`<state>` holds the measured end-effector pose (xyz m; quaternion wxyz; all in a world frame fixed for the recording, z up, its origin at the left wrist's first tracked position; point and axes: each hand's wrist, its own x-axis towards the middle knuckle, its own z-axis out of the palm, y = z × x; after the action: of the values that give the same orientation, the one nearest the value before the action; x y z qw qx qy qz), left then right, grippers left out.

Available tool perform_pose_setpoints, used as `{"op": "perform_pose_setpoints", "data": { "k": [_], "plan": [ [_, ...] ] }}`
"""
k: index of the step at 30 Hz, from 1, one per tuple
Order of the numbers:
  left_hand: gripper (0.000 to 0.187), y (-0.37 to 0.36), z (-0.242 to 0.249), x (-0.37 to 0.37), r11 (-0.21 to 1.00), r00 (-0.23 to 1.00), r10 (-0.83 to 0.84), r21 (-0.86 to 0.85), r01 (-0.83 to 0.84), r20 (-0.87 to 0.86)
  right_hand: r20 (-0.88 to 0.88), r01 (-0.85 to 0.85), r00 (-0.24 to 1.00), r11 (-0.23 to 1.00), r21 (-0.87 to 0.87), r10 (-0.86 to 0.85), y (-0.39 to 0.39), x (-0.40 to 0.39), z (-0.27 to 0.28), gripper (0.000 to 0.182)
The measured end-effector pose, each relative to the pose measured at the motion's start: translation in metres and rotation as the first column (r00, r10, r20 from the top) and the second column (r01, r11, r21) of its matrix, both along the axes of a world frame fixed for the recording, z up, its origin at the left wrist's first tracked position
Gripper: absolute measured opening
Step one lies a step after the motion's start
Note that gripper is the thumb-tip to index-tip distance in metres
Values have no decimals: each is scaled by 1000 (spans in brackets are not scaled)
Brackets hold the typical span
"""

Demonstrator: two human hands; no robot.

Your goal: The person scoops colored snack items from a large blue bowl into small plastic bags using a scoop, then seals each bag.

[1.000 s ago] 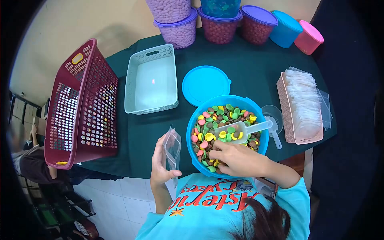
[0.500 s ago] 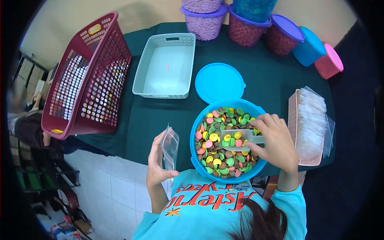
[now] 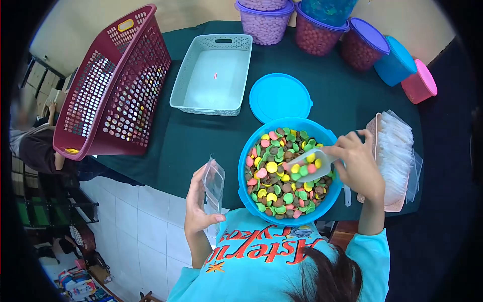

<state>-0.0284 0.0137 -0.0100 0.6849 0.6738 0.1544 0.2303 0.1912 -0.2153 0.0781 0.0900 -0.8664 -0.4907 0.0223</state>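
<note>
My left hand holds a clear plastic pouch upright, its mouth open at the top. My right hand grips a translucent scoop over the right part of a blue tub. Several yellow, green and pink pieces lie in the scoop. Below it, the tub holds many brown, green, yellow and pink pieces. A blue round lid lies behind the tub. The handle of a white utensil shows between the tub and a pink basket.
The pink basket holds stacked clear bags. At the back left are a pale green tray and a tall maroon basket. Lidded tubs line the back right. Another person is at the far left.
My right hand has lifted the scoop with its pieces and moved slightly right, tilting it. The camera view has shifted a little. My left hand still holds the pouch.
</note>
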Motion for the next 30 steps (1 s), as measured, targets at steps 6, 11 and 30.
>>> {"op": "perform_pose_setpoints", "data": {
  "k": [6,11,30],
  "plan": [
    [110,10,-1,4,999,999,-36,7,36,6,46,1,999,995,-96,3,14,-9,13,27],
    [110,20,2,16,993,992,-120,20,119,30,74,-7,997,987,-161,19,21,-13,21,17],
    [101,33,8,41,911,925,-376,202,358,55,-282,384,898,915,126,-338,4,-65,-31,27]
  ]
}}
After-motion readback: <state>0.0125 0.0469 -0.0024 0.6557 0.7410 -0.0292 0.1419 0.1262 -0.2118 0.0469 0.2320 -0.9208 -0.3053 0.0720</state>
